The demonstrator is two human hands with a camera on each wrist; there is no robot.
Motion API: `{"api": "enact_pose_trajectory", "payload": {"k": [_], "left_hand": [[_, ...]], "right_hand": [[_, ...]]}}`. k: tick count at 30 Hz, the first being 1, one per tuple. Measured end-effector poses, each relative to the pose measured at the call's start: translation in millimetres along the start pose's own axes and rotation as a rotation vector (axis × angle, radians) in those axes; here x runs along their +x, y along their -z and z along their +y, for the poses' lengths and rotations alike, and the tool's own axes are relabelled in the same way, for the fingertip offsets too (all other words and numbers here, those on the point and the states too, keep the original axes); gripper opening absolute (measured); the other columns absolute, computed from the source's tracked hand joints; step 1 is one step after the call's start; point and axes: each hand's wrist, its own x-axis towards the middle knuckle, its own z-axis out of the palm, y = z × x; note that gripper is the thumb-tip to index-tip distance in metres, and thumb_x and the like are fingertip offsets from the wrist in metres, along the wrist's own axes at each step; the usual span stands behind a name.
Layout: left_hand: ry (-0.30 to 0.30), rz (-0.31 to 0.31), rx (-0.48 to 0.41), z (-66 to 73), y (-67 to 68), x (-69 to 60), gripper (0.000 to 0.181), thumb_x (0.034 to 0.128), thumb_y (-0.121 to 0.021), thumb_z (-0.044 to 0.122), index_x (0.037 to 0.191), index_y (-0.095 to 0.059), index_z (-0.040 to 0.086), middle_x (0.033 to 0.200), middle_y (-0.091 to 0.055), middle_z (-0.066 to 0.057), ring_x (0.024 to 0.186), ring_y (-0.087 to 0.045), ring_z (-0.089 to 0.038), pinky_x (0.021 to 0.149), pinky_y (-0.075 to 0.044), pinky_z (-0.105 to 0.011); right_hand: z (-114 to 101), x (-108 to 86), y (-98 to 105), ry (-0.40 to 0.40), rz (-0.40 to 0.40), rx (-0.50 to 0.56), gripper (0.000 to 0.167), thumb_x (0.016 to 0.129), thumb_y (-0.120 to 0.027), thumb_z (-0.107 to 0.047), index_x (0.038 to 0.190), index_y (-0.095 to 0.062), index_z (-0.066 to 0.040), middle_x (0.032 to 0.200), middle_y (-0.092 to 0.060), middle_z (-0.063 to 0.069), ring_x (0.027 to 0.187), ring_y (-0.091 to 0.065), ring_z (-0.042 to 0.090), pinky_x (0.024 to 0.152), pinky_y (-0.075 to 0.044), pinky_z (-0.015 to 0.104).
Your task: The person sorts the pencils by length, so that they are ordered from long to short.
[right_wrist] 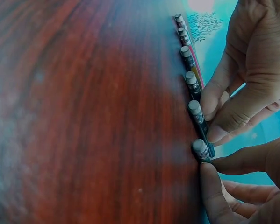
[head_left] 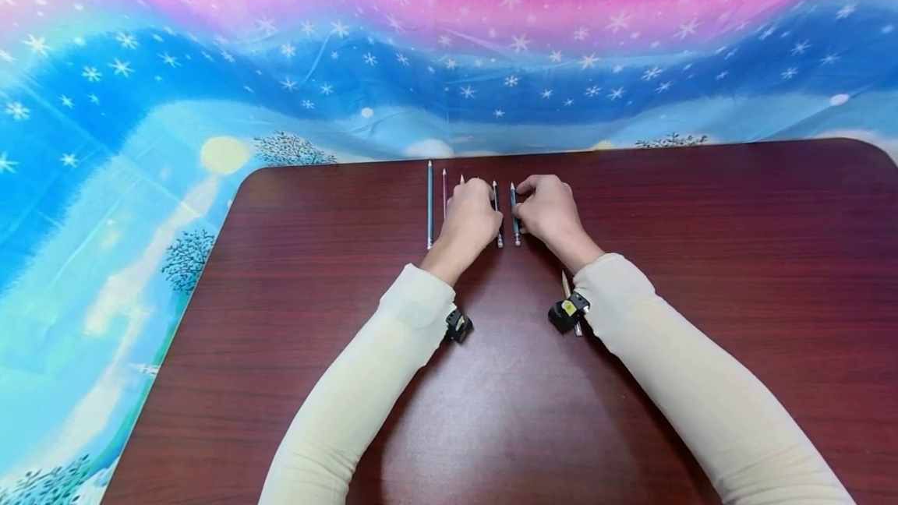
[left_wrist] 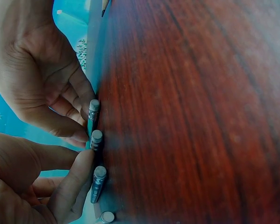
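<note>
Several pencils lie side by side in a row near the table's far edge, tips away and eraser ends toward me. My left hand (head_left: 471,217) pinches a dark pencil (head_left: 500,236) between thumb and fingers and hides part of the row. Just right of it, my right hand (head_left: 550,210) pinches a dark green pencil (head_left: 516,228), its eraser end (right_wrist: 200,148) showing in the right wrist view. A narrow gap separates these two pencils. Left of my hands lie a teal pencil (head_left: 429,205) and a pink pencil (head_left: 444,189); another pencil's tip (head_left: 461,179) shows above my left hand.
A light wooden pencil (head_left: 565,284) lies apart on the dark red-brown table (head_left: 737,271), partly hidden under the right wrist camera (head_left: 567,312). A snowflake-patterned cloth (head_left: 449,45) hangs behind the table and down its left side.
</note>
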Motion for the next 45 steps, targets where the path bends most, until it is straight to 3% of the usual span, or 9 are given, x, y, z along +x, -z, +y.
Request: {"api": "enact_pose_trajectory", "payload": {"k": [7, 13, 17, 21, 25, 29, 36, 41, 45], "left_hand": [[0.009, 0.008, -0.012, 0.6, -0.5, -0.8, 0.008, 0.1011, -0.067, 0.009, 0.098, -0.073, 0.006, 0.066, -0.049, 0.000, 0.062, -0.047, -0.015, 0.062, -0.044, -0.029], [0.012, -0.019, -0.021, 1.5, 0.4, -0.4, 0.030, 0.1021, -0.065, 0.009, 0.074, -0.055, 0.009, 0.058, -0.033, 0.002, 0.053, -0.035, -0.014, 0.053, -0.036, -0.028], [0.009, -0.016, -0.020, 1.5, 0.6, 0.0, 0.037, 0.1017, -0.065, 0.008, 0.069, -0.047, 0.012, 0.057, -0.030, 0.003, 0.052, -0.033, -0.013, 0.052, -0.034, -0.027], [0.006, -0.010, -0.018, 1.5, 0.3, -0.6, 0.028, 0.1018, -0.065, 0.008, 0.075, -0.058, 0.009, 0.058, -0.035, 0.002, 0.053, -0.037, -0.013, 0.052, -0.037, -0.027], [0.008, -0.003, -0.018, 1.6, -0.4, -2.0, 0.010, 0.1020, -0.065, 0.009, 0.101, -0.074, 0.005, 0.065, -0.052, -0.002, 0.055, -0.046, -0.013, 0.055, -0.042, -0.027], [0.010, 0.004, -0.019, 1.7, -0.9, -2.6, 0.020, 0.1018, -0.066, 0.010, 0.120, -0.074, 0.004, 0.076, -0.064, -0.006, 0.059, -0.052, -0.014, 0.060, -0.045, -0.026], [-0.001, 0.005, -0.008, 1.4, -0.1, -2.2, 0.007, 0.1008, -0.066, 0.009, 0.097, -0.071, 0.004, 0.064, -0.044, 0.001, 0.057, -0.042, -0.014, 0.056, -0.039, -0.027], [-0.003, 0.018, 0.005, 1.6, -0.4, -2.2, 0.014, 0.1005, -0.067, 0.010, 0.111, -0.075, 0.005, 0.080, -0.064, -0.006, 0.065, -0.051, -0.015, 0.062, -0.045, -0.028], [-0.006, 0.019, 0.012, 1.8, -0.2, -1.9, 0.016, 0.1004, -0.067, 0.010, 0.113, -0.075, 0.004, 0.084, -0.065, -0.005, 0.067, -0.053, -0.016, 0.062, -0.045, -0.027]], "right_hand": [[0.0, 0.2, -0.3, -0.004, -0.019, -0.009, 0.038, 0.096, -0.063, -0.001, 0.134, -0.065, 0.004, 0.106, -0.073, 0.025, 0.068, -0.070, 0.016, 0.063, -0.062, 0.027], [-0.7, -1.0, 0.6, -0.009, -0.025, -0.003, 0.037, 0.097, -0.063, -0.001, 0.134, -0.065, 0.004, 0.104, -0.072, 0.024, 0.066, -0.068, 0.014, 0.064, -0.062, 0.028], [-0.3, -0.9, 1.1, -0.007, -0.031, 0.002, 0.038, 0.098, -0.063, -0.001, 0.135, -0.065, 0.003, 0.103, -0.072, 0.024, 0.063, -0.068, 0.013, 0.064, -0.063, 0.029], [-0.2, -0.4, 1.7, -0.005, -0.035, 0.000, 0.038, 0.098, -0.064, -0.001, 0.136, -0.065, 0.002, 0.102, -0.072, 0.025, 0.058, -0.066, 0.011, 0.062, -0.062, 0.029], [-0.3, -0.1, 2.1, -0.005, -0.035, 0.006, 0.039, 0.097, -0.064, -0.001, 0.136, -0.065, 0.002, 0.102, -0.073, 0.026, 0.056, -0.066, 0.011, 0.062, -0.062, 0.029], [-0.1, -0.6, 1.8, -0.005, -0.031, 0.023, 0.038, 0.097, -0.065, -0.001, 0.135, -0.065, 0.002, 0.104, -0.073, 0.026, 0.057, -0.066, 0.010, 0.061, -0.062, 0.028], [0.5, -0.8, 1.1, -0.009, -0.025, 0.049, 0.039, 0.096, -0.066, 0.000, 0.134, -0.066, 0.003, 0.103, -0.073, 0.027, 0.055, -0.065, 0.009, 0.060, -0.062, 0.027], [1.0, -0.5, 1.0, -0.012, -0.024, 0.065, 0.039, 0.096, -0.066, 0.000, 0.134, -0.066, 0.003, 0.098, -0.072, 0.023, 0.055, -0.065, 0.009, 0.059, -0.062, 0.027], [0.9, -0.2, 0.9, -0.014, -0.024, 0.072, 0.039, 0.095, -0.066, 0.000, 0.134, -0.066, 0.003, 0.095, -0.070, 0.020, 0.054, -0.065, 0.009, 0.059, -0.062, 0.027]]}}
